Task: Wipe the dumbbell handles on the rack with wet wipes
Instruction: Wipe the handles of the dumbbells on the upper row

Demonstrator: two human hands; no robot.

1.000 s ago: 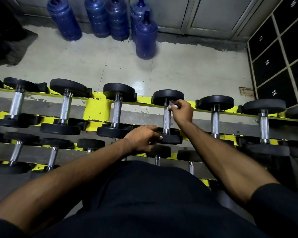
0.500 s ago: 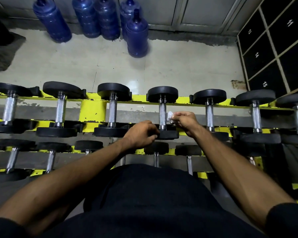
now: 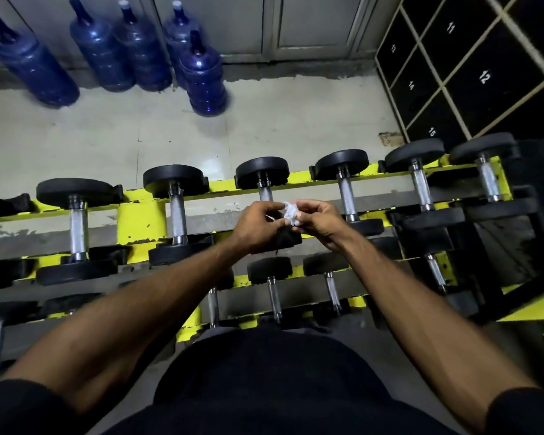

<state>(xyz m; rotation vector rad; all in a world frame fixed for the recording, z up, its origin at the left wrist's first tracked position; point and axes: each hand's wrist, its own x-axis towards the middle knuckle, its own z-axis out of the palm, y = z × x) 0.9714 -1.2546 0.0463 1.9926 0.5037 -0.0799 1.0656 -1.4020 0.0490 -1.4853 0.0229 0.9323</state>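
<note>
While left hand & right hand both pinch it, wet wipe: crumpled wad, held over rack top row. Nearest dumbbell handle just far of hands, axis near-far; next handle to right, right hand nearer.

Dumbbell handles look knurled, shiny metal; weight heads matt black, perhaps rubber; rack paint chipped.

**Counts at the rack**

Five blue water jugs stand on the floor. The rack carries six dumbbells on its top tier, with a seventh cut off at the left edge. Two hands, the left hand and right hand, pinch one crumpled wipe.
</note>
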